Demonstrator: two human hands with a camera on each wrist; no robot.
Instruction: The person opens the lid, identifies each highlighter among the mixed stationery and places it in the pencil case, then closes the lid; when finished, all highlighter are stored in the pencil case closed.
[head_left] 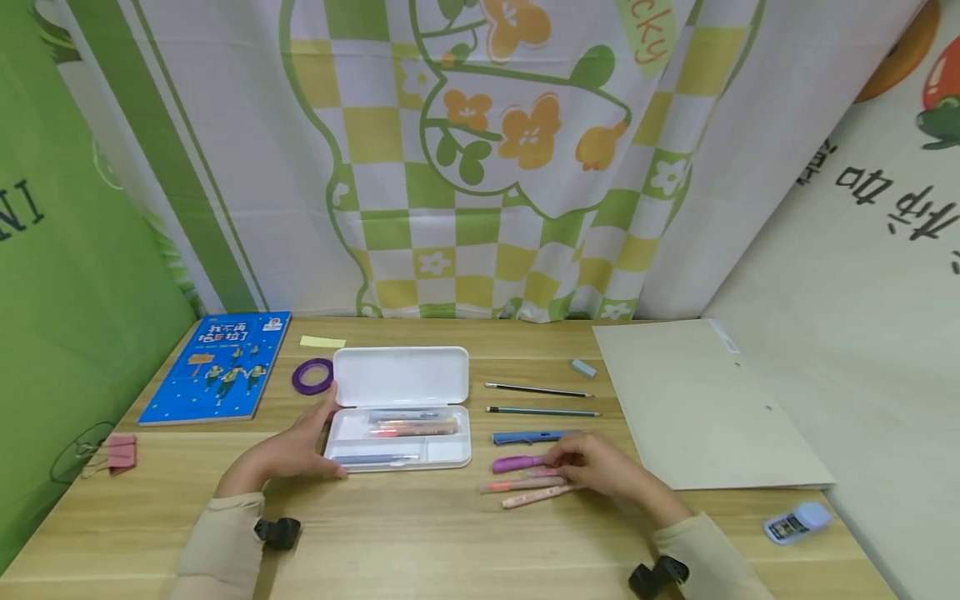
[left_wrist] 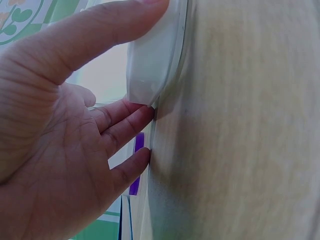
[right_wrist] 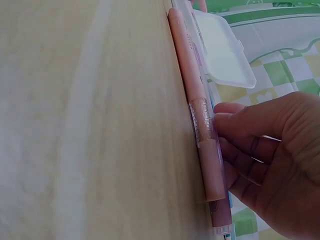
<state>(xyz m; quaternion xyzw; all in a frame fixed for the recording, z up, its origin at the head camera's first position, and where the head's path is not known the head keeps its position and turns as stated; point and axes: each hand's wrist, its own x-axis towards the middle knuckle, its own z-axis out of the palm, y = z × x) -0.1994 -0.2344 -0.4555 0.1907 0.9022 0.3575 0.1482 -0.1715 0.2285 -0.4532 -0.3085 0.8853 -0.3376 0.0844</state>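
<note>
A white pencil case (head_left: 401,465) lies with its lid (head_left: 401,377) raised toward the back, several pens and pencils inside. My left hand (head_left: 300,450) holds its left end, thumb at the front corner and fingers behind; the left wrist view has the fingertips against the case's side (left_wrist: 152,65). Right of the case, my right hand (head_left: 596,462) pinches the right end of a purple marker (head_left: 517,463), partly hidden by the fingers. Beside it lie a pink pen (head_left: 542,472), an orange-pink marker (head_left: 521,485) and a pale pink pen (head_left: 534,497). In the right wrist view a pink pen (right_wrist: 187,55) partly covers the fingertips.
Behind the right hand lie a blue pen (head_left: 525,437), two pencils (head_left: 543,412) and an eraser (head_left: 583,367). A pale folder (head_left: 705,408) and glue bottle (head_left: 797,523) are at right. Leftward are purple tape (head_left: 295,379), sticky notes (head_left: 322,342), a blue book (head_left: 217,367) and a pink binder clip (head_left: 122,454).
</note>
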